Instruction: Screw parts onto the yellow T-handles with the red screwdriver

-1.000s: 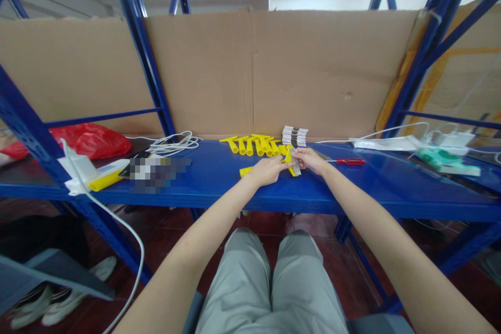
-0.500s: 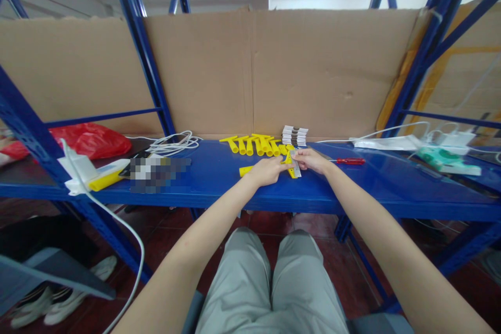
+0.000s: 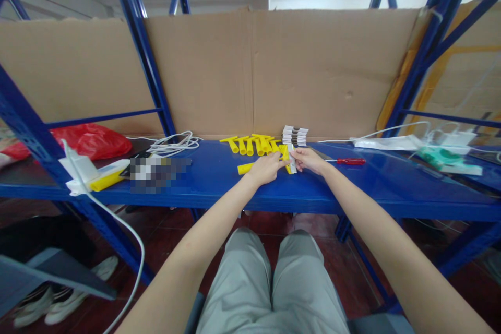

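Note:
My left hand [image 3: 266, 168] is closed around a yellow T-shaped scraper handle [image 3: 245, 168], which lies sideways low over the blue shelf. Its tube end sticks out to the left of my hand, and its crosspiece faces right. Between the fingertips of my right hand [image 3: 307, 159] is a flat metal blade [image 3: 291, 160], laid along the crosspiece and hiding much of it. Just behind my hands, more yellow T-shaped handles [image 3: 249, 147] lie in a row. A stack of white-and-dark small packs [image 3: 294, 136] stands beyond the blade.
A red screwdriver [image 3: 351, 161] lies right of my right hand. Farther right are a white strip [image 3: 387, 143] and a green-and-white item [image 3: 448, 160]. Coiled white cable [image 3: 176, 142], a red bag [image 3: 90, 140] and a yellow-handled tool [image 3: 107, 180] are at left. Cardboard [image 3: 250, 73] stands behind.
The metal blade has shifted slightly left and up and now covers more of the crosspiece. The handle has moved a little left with my left hand.

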The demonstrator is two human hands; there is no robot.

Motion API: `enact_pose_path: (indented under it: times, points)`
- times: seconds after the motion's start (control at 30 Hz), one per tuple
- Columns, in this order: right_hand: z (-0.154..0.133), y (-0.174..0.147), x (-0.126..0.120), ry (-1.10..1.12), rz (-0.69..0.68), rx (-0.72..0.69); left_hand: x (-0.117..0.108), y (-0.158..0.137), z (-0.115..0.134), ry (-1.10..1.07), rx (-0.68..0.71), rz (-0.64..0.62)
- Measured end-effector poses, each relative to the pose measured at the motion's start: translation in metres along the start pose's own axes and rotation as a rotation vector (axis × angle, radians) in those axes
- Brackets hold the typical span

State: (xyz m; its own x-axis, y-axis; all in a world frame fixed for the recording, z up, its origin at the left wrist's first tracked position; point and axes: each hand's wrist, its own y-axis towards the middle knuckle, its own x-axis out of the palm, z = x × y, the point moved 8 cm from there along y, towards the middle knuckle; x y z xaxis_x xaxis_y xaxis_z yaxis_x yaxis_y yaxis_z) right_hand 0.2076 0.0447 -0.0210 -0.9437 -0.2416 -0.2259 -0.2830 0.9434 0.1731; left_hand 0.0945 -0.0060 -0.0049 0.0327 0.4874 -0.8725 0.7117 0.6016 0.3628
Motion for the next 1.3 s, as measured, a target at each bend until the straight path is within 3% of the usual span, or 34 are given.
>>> enact_pose_path:
  times: [0.17, 0.6, 0.97, 1.3]
  points:
    - [0.006, 0.0, 0.001, 0.005, -0.082, 0.06, 0.001, 0.0, -0.005, -0.026, -0.033, -0.003]
    - [0.006, -0.002, 0.007, -0.079, -0.16, 0.062, 0.0, -0.003, -0.012, -0.114, -0.086, 0.002]
    - [0.005, -0.001, 0.009, -0.29, -0.251, -0.035, 0.001, -0.003, -0.014, -0.16, -0.099, -0.012]
    - [0.005, -0.001, 0.011, -0.297, -0.233, -0.029, 0.001, -0.003, -0.014, -0.147, -0.109, -0.018]
